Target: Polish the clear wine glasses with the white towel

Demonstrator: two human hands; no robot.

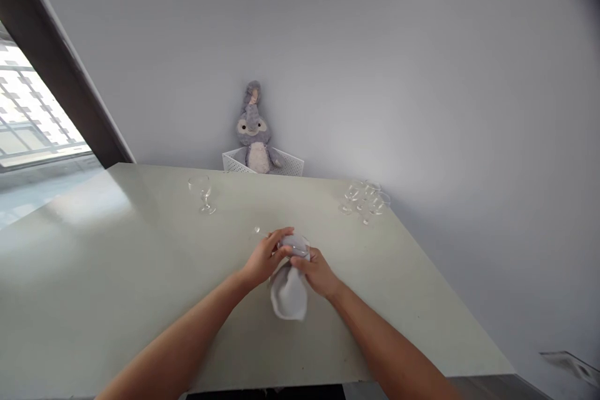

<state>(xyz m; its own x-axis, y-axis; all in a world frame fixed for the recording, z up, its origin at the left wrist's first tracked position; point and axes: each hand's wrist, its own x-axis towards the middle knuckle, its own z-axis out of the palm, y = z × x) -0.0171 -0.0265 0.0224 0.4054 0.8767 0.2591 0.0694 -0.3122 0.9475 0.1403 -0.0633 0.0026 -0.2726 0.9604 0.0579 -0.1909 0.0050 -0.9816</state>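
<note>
Near the middle of the table, my left hand (266,259) is closed around a clear stemmed glass (296,244), tilted onto its side. Its bowl points right, and what looks like its stem and foot shows to the left beyond my fingers. My right hand (319,270) grips a white cloth (290,300) and presses it at the rim of the bowl. The cloth's loose end hangs down toward me. Part of the bowl is hidden by my fingers and the cloth.
One stemmed glass (205,194) stands at the back left of the pale table (117,294). Several clear glasses (368,197) cluster at the back right near the table's edge. Behind the table, a grey plush toy (257,153) sits in a white basket (293,164) by the wall.
</note>
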